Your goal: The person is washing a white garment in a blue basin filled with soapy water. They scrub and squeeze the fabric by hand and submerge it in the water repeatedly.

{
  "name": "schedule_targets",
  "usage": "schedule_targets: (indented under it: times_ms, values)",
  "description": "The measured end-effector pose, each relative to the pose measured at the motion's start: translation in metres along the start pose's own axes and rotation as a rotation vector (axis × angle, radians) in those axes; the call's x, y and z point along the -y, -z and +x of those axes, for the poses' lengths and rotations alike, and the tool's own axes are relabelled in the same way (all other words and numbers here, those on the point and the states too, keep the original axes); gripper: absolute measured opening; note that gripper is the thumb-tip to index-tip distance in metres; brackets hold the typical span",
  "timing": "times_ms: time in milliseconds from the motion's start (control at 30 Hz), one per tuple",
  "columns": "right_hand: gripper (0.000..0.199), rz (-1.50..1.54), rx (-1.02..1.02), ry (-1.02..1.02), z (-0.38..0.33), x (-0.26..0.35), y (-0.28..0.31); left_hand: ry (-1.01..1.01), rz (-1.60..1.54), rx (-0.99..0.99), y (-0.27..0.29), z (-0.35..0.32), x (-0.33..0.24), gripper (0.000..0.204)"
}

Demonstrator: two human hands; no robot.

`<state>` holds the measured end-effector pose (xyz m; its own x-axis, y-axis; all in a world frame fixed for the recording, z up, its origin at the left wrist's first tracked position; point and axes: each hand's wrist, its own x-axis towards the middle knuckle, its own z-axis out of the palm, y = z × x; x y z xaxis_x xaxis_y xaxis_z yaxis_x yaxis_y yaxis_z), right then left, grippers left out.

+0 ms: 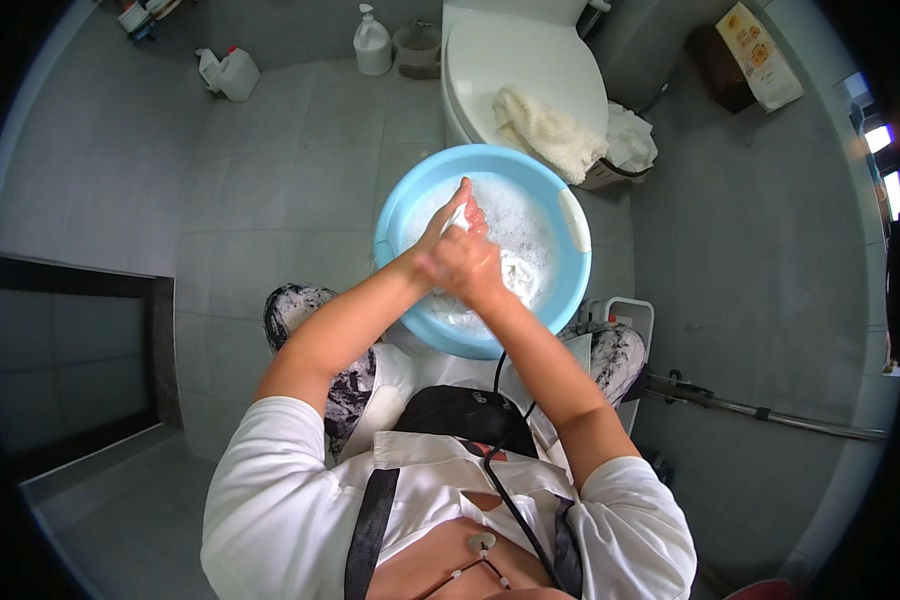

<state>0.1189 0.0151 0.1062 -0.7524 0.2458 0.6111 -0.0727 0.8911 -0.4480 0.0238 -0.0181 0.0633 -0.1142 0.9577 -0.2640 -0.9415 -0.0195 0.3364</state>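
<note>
A light-blue basin (401, 213) of sudsy water stands in front of me, between my knees. Over it my left hand (469, 211) is closed round part of a wet white cloth (518, 272), its thumb pointing up. My right hand (467, 264), slightly blurred, is closed on the same cloth just nearer to me and presses against the left hand. The rest of the cloth hangs into the foam (510, 212). My right fingers hide some of the cloth, and its exact kind cannot be made out.
Behind the basin is a white toilet (520, 60) with a cream knitted cloth (545, 130) on its lid. A lined bin (628, 140) stands beside it. A pump bottle (372, 45) and a white jug (232, 74) stand at the far wall. A metal pole (760, 411) lies at right.
</note>
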Motion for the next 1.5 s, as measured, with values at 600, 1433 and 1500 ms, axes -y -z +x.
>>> schedule_targets:
  times_ms: [600, 1433, 1500]
  values:
    - [0.019, -0.010, -0.202, -0.339, -0.004, -0.028, -0.024, 0.257, -0.195, 0.028, 0.041, 0.010, 0.013, 0.028]
    - [0.032, 0.059, 0.272, -1.157, -0.101, -0.161, -0.085, 0.133, 0.277, -0.768, 0.073, 0.035, 0.014, 0.028]
    - [0.031, 0.189, 0.116, -1.175, -0.080, -0.146, -0.076, 0.063, 0.291, -0.702, 0.071, 0.034, 0.015, 0.030]
